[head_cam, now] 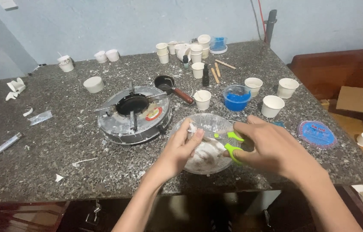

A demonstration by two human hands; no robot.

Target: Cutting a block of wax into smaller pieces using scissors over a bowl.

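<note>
A speckled grey stone countertop (82,146) is carrying a round silver single-burner gas stove (133,115) near its middle, with a clear plastic bowl (207,124) sitting just to the stove's right near the front edge and small white paper cups (272,105) and a blue-filled clear tub (236,98) standing farther back. The right hand (271,148) is reaching over the bowl with its fingers closed through the handles of green-handled scissors (233,144), while the left hand (181,150) is pinching a white waxy lump (207,152) inside the bowl, fingers clamped on it.
</note>
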